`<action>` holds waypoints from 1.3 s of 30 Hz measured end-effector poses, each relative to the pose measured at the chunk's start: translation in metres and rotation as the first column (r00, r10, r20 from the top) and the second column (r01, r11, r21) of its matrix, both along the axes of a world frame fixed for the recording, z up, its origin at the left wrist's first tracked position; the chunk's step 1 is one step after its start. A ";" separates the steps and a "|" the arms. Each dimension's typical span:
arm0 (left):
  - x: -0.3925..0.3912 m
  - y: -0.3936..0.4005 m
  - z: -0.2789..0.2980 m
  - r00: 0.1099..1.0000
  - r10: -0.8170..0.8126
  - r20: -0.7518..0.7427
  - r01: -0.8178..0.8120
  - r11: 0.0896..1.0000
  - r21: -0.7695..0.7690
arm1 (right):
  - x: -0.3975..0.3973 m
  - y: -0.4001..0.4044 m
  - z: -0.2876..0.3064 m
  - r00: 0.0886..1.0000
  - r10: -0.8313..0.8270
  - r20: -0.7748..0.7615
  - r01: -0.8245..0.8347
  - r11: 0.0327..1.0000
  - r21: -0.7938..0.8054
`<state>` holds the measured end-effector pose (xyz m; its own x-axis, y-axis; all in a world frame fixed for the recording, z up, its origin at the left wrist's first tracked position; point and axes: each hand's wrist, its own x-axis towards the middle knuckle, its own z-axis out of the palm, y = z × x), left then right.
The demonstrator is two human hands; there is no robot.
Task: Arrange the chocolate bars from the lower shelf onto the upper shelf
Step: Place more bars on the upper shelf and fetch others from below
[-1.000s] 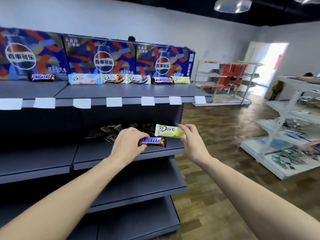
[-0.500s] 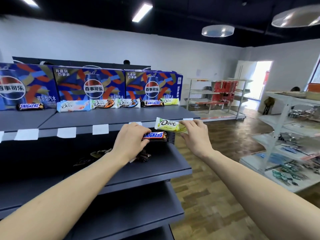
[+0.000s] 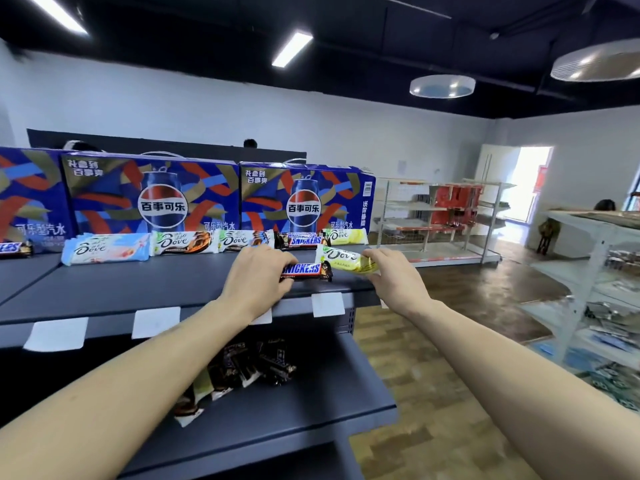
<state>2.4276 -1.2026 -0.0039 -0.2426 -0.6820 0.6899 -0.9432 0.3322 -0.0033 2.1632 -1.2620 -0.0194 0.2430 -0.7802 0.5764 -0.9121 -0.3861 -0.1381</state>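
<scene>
A brown Snickers bar (image 3: 304, 270) lies flat over the upper shelf (image 3: 138, 289); at its two o'clock, a yellow Dove bar (image 3: 346, 260) tilts, held up.

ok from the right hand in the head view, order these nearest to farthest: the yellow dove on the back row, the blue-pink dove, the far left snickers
From the right hand:
1. Yellow Dove, back row, just left of and behind it.
2. Blue-pink Dove, left along the row.
3. Far-left Snickers, at the picture's left edge.

Snickers bar (image 3: 14, 248) cut off at left edge, lower-shelf bars (image 3: 249, 368) perhaps partly arm-hidden
</scene>
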 end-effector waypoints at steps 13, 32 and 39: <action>-0.077 -0.123 0.005 0.988 0.148 0.038 -0.150 0.986 0.077 | -0.061 -0.151 0.000 0.988 0.136 -0.080 -0.130 0.989 0.068; -0.108 -0.195 0.002 0.954 0.300 0.011 -0.296 0.936 0.192 | -0.062 -0.263 -0.009 0.968 0.249 0.040 -0.252 0.962 0.101; -0.102 -0.201 0.003 0.958 0.286 -0.004 -0.279 0.937 0.209 | -0.047 -0.283 -0.008 0.972 0.230 0.048 -0.234 0.966 0.108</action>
